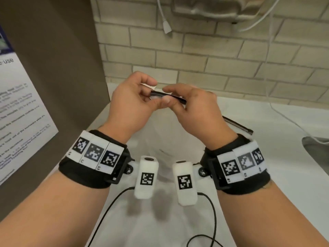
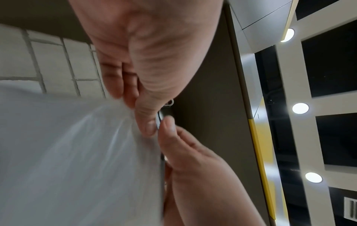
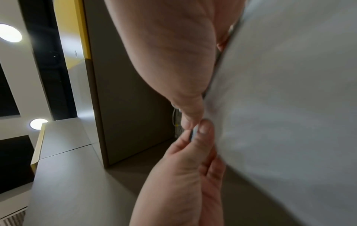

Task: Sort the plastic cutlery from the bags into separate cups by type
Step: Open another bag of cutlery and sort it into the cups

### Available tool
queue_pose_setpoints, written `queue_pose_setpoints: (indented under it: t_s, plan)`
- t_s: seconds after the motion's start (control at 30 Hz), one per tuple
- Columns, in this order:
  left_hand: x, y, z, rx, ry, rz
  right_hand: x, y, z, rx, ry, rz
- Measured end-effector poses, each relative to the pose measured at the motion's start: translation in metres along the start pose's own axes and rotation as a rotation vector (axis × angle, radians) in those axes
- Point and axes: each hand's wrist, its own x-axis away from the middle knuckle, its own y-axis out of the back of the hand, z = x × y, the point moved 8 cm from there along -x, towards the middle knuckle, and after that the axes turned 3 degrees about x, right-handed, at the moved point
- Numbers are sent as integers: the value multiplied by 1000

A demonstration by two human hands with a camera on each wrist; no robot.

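Both hands hold the bag (image 1: 170,139) up above the table (image 1: 267,118): left hand (image 1: 131,102) and right hand (image 1: 194,109) pinch its dark top strip (image 1: 167,95). The film looks thin, soft and slippery, so the stiffer strip seems the better hold.

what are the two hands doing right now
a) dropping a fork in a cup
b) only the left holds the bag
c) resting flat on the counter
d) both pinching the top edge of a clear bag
d: the left hand and right hand both pinch the dark top edge of the clear bag, raised above the counter.
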Motion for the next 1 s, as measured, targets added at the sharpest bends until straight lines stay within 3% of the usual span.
queue_pose_setpoints:
  t_s: [0.17,0.33,0.47,0.57,0.67,0.77,0.83,1.0]
  plan:
    - [-3,8,-3,-16,-76,-12,-10,-2,8,-29,29,-22]
    - [-17,53,20,-62,-2,-287,-2,9,-21,64,-77,-27]
    - [-25,75,32,-158,102,-436,11,21,-65,138,-296,-65]
    - [-20,49,20,-480,111,-282,17,23,-77,-34,-348,-87]
    - [-6,-10,-20,-604,-174,-42,15,24,-71,-171,-337,-87]
    - [7,-61,-35,-556,-281,185,16,32,-69,-409,-378,-194]
    - [8,-73,-38,-493,-278,210,18,37,-72,-493,-409,-254]
    - [1,-62,-39,-413,-279,84,24,36,-78,-447,-422,-214]
